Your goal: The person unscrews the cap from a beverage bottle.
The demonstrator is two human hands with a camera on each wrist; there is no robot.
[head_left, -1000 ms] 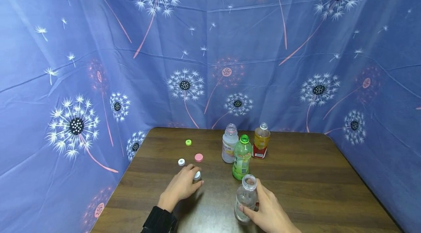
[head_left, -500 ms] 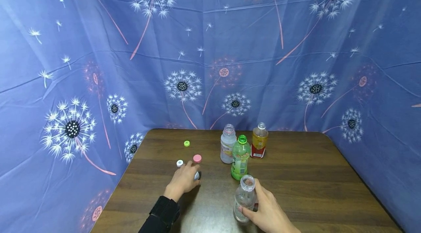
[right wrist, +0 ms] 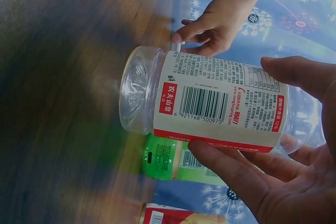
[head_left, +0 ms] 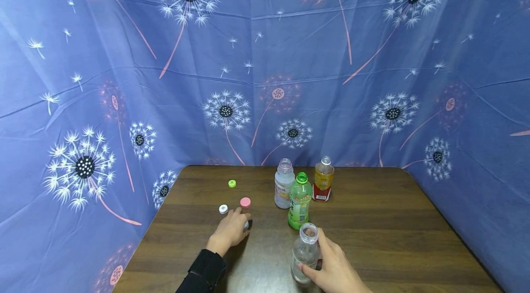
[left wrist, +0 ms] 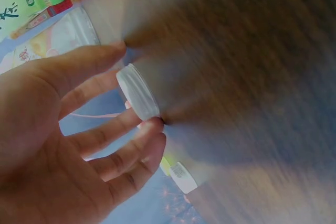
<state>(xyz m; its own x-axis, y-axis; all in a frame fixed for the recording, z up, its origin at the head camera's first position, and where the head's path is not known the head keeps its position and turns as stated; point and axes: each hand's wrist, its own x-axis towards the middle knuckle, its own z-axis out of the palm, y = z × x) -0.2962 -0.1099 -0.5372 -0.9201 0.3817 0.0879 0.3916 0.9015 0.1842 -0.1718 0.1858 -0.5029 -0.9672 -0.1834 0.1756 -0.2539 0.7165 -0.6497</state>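
My right hand [head_left: 338, 267] holds a clear plastic bottle [head_left: 304, 252] round its side, near the front of the table. The bottle is upright and uncapped; its printed label [right wrist: 215, 103] faces the right wrist camera. My left hand [head_left: 230, 231] reaches over a white bottle cap [left wrist: 138, 93], with thumb and fingers spread on either side of it. In the left wrist view a small gap shows between thumb and cap, while a fingertip lies against its lower edge. From the head, the hand mostly hides this cap.
On the wooden table [head_left: 372, 219] stand an uncapped white bottle [head_left: 283, 187], a green bottle [head_left: 300, 203] and a red-and-yellow-labelled bottle [head_left: 323, 180]. Beyond the left hand lie a pink cap [head_left: 245, 202], a white cap [head_left: 223, 209] and a green cap [head_left: 232, 183]. Blue cloth [head_left: 256, 54] hangs behind.
My left hand has shifted slightly forward over the nearest white cap, covering more of it. The right hand keeps its hold on the clear bottle. The head view has shifted slightly.
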